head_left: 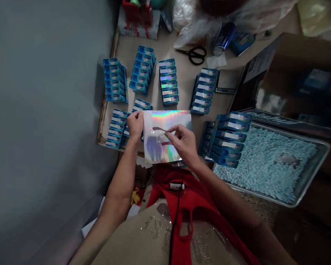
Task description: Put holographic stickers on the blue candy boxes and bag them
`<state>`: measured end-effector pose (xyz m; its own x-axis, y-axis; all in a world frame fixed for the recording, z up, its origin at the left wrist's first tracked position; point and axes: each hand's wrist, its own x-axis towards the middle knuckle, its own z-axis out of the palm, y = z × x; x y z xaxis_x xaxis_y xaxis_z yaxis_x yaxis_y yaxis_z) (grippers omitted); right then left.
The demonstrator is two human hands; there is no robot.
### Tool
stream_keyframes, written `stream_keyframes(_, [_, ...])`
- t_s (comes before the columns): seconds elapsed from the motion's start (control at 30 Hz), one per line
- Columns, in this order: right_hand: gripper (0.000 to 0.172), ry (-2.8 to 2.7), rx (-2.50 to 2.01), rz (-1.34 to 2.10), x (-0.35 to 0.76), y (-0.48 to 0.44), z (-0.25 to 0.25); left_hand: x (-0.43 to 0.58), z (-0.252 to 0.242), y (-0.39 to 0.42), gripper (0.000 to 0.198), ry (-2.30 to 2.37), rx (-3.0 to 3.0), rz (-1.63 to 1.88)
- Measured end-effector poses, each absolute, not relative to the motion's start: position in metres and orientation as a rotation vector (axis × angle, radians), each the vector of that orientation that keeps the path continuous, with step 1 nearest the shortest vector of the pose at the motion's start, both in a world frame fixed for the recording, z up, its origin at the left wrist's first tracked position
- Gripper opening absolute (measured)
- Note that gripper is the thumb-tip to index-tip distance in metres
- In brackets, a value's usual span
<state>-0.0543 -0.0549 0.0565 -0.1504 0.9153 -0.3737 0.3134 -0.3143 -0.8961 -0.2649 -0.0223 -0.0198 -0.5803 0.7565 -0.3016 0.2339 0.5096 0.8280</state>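
Note:
A shiny holographic pouch (165,121) hangs upright in front of me over the table's near edge. My left hand (135,124) pinches its top left corner. My right hand (184,141) is closed on a small metal spoon (159,129) whose bowl lies against the pouch's front. Rows of small blue boxes (168,81) stand on the table behind the pouch. To my right, a metal tray (314,173) holds a bed of small pale blue bits.
Black scissors (195,54), a blue can (223,38) and plastic bags lie at the table's far end. A small digital scale (227,81) sits beside an open cardboard box (292,73). A grey wall runs along the left.

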Motion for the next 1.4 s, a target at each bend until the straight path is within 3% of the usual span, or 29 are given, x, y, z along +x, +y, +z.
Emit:
stream_keyframes(0.13, [0.028,-1.120,-1.627,1.614,-0.019,-0.065,0.074,-0.251,0.001,-0.028,0.035,2.133,1.046,1.072])
stream_keyframes(0.33, [0.030,-0.973,-1.650,1.570,0.031,-0.085,0.079,-0.169,0.020,-0.068,0.076,1.257,0.622,0.795])
stream_keyframes(0.57, [0.038,-0.864,-1.813,1.426,0.084,-0.110,0.072,-0.104,0.015,-0.082,0.051,1.284,0.605,0.735])
stream_keyframes(0.93, [0.039,-0.887,-2.080,0.999,0.148,-0.134,0.057,-0.029,0.029,-0.097,0.041,1.330,0.662,0.622])
stream_keyframes(1.23, [0.032,-1.040,-2.200,0.913,0.159,-0.109,0.036,-0.018,0.015,-0.076,0.024,1.386,0.763,0.637])
stream_keyframes(1.4, [0.031,-1.037,-2.210,0.936,0.159,-0.108,0.035,-0.019,0.011,-0.078,0.027,1.383,0.753,0.618])
